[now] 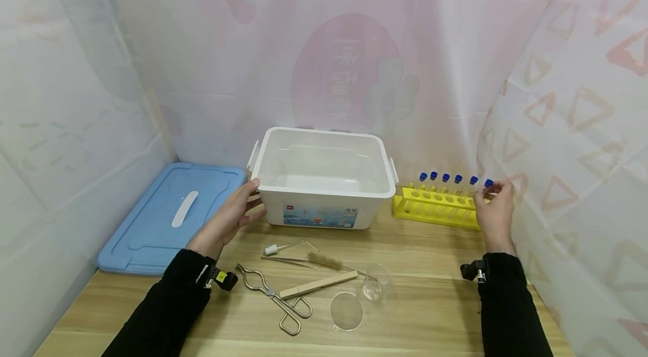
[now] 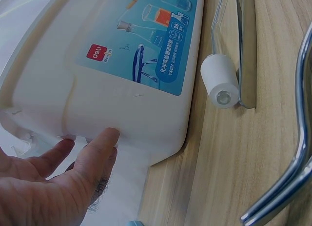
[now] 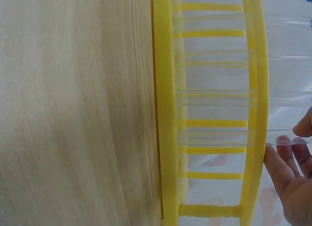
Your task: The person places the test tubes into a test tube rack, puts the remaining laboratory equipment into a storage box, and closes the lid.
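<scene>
A white plastic bin (image 1: pixel 324 193) stands at the middle back, its top uncovered. My left hand (image 1: pixel 234 215) is at its left end; the fingers (image 2: pixel 105 138) touch the side wall, fairly straight. On the right is a yellow test tube rack (image 1: pixel 430 214) with several blue-capped test tubes in a row. My right hand (image 1: pixel 496 212) is at the rack's right end. It pinches the rightmost test tube (image 3: pixel 214 137) below its blue cap (image 1: pixel 488 183), with the tube still standing in the rack. Part of this grip is cut off in the right wrist view.
A blue lid (image 1: pixel 147 222) lies left of the bin. In front lie crucible tongs (image 1: pixel 268 291), a wooden test tube clamp (image 1: pixel 319 285), a brush (image 1: pixel 325 261), tweezers (image 2: pixel 247 55), a white stopper with bent glass tube (image 1: pixel 271 249), a small beaker (image 1: pixel 373 289) and a round glass dish (image 1: pixel 346 312).
</scene>
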### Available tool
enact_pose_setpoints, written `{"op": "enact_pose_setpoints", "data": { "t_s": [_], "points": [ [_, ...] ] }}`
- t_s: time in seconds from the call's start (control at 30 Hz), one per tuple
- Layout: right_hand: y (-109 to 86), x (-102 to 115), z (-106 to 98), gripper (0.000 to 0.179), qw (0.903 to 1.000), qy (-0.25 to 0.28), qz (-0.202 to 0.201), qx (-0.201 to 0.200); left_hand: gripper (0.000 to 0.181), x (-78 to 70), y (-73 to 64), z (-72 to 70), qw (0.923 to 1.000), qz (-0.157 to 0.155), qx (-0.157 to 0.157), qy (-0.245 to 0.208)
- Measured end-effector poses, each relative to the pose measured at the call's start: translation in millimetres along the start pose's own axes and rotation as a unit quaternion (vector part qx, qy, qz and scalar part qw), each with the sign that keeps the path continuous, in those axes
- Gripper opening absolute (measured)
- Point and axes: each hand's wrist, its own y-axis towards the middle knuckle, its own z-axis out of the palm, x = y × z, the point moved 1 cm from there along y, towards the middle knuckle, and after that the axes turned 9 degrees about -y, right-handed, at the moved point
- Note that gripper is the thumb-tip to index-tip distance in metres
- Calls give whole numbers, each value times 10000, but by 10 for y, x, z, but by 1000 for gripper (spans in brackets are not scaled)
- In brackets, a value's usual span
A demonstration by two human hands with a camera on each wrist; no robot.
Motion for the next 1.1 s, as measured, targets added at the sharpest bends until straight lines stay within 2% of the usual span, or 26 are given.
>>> {"op": "enact_pose_setpoints", "data": {
  "t_s": [0.17,0.3,0.57,0.73,0.9,1.1],
  "points": [
    [4,-24,11,51,9999,-22,98,13,84,1,0,-2,10000,4,14,-15],
    [-21,-17,-36,55,9999,63,-13,-144,84,2,-2,0,10000,9,26,6],
    [-135,225,-238,55,9968,563,-252,-505,85,2,-5,3,10000,-31,-22,21],
    [-299,453,-316,58,9956,430,-595,-581,85,3,-3,5,10000,-45,-43,7],
    [-448,649,-368,58,9935,329,-1047,-293,84,2,-4,7,10000,-36,-42,23],
    [-618,812,-339,48,9799,-64,-1994,75,85,0,-9,4,10000,-17,-27,24]
  ]
}}
